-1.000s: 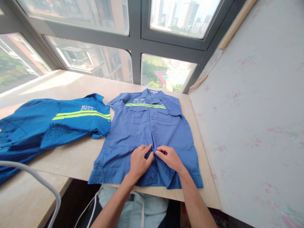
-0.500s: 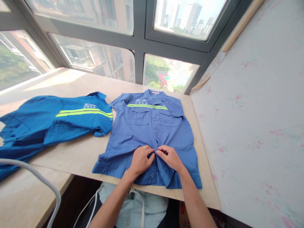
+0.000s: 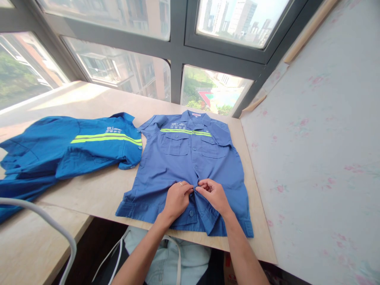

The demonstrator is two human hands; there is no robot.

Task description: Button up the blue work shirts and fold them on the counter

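A blue short-sleeved work shirt (image 3: 175, 166) with a yellow-green reflective stripe lies front up, its collar toward the window. My left hand (image 3: 179, 198) pinches the front edge of the shirt low on the button line. Close beside it, my right hand (image 3: 214, 194) pinches the other front edge, fingertips nearly meeting the left ones. Between the fingertips the cloth is bunched, and whatever button is there is hidden. A button (image 3: 191, 213) shows below my left hand near the hem. Higher up, the front placket looks closed.
A second, brighter blue work garment (image 3: 89, 146) lies to the left, touching the shirt's sleeve. Both rest on a pale wooden tabletop (image 3: 97, 198). A grey curved tube (image 3: 53, 223) rises at the lower left. Windows (image 3: 118, 63) stand behind, and a floral-papered wall (image 3: 311, 158) borders the right.
My hands stay at the same spot on the shirt, with the fingers shifting slightly closer together. The camera view has moved a little.
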